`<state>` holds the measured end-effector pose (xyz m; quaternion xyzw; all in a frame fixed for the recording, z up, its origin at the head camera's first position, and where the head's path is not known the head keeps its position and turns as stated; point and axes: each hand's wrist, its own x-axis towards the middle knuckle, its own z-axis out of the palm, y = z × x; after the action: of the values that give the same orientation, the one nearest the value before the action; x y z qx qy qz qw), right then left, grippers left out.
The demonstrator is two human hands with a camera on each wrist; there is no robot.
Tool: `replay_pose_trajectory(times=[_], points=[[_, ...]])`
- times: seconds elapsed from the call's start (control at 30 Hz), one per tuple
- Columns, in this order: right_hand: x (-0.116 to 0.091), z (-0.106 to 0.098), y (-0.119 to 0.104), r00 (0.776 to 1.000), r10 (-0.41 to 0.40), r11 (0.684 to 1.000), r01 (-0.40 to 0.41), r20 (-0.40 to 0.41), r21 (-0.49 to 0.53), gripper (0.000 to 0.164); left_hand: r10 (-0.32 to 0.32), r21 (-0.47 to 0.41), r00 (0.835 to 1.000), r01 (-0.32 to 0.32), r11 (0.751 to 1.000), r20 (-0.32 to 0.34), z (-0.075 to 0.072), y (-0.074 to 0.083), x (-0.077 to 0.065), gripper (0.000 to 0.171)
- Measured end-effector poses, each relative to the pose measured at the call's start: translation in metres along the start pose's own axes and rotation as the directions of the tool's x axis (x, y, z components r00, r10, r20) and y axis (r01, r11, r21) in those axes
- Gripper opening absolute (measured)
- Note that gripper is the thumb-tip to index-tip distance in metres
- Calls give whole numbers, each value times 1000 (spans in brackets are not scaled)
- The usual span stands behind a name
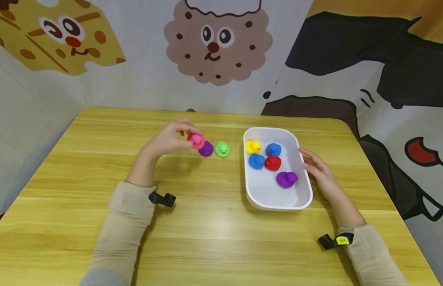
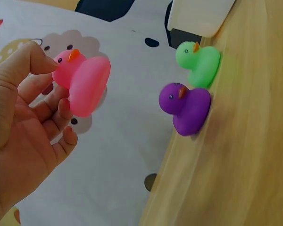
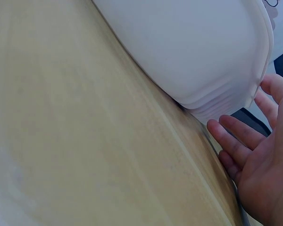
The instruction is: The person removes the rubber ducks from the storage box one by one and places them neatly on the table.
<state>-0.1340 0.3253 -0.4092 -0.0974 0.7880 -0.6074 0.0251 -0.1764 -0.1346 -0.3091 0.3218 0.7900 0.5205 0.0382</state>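
Observation:
My left hand (image 1: 171, 137) pinches a pink rubber duck (image 1: 196, 141) between thumb and fingers, and in the left wrist view the pink duck (image 2: 87, 84) is held up off the table. A purple duck (image 1: 206, 149) sits just beside and partly behind it in the head view, with a green duck (image 1: 222, 149) to its right. My right hand (image 1: 323, 174) touches the right side of a white plastic bin (image 1: 264, 200), its thumb at the rim and its fingers loosely bent. Inside the bin are a yellow duck (image 1: 253, 147), two blue ducks (image 1: 273, 149), a red duck (image 1: 273, 163) and another purple duck (image 1: 287, 179).
The wooden table (image 1: 207, 238) carries everything. A cloth with cartoon figures (image 1: 218, 47) hangs behind its far edge. Small black cameras are strapped at the left wrist (image 1: 162, 199) and right wrist (image 1: 336, 240).

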Motion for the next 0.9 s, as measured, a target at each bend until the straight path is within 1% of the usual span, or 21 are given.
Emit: replay_pose_trajectory(times=[0.13, 0.23, 0.43, 0.67, 0.77, 0.9], points=[[0, 0, 0, 1000, -2, 1000, 2, 2, -1, 47, -26, -9, 1000, 26, 1000, -1, -2, -5, -1, 32], [0, 0, 1, 1000, -1, 1000, 1, 1, 3, 47, -46, 0, 999, 46, 999, -6, -2, -10, -1, 32], [0, -1, 2, 1000, -4, 1000, 4, 4, 22, 47, -96, 13, 995, 96, 995, -18, -3, -24, -1, 31], [0, -1, 2, 1000, 1, 999, -1, 2, 32, 47, -158, -6, 987, 158, 987, -26, -4, -67, 3, 33], [0, -1, 2, 1000, 2, 1000, -2, -3, 23, 47, -173, -9, 985, 173, 985, -17, -4, -74, 2, 33], [1, -1, 2, 1000, 6, 1000, -5, -4, 12, 46, -179, -10, 984, 179, 984, -12, -4, -79, 1, 33]])
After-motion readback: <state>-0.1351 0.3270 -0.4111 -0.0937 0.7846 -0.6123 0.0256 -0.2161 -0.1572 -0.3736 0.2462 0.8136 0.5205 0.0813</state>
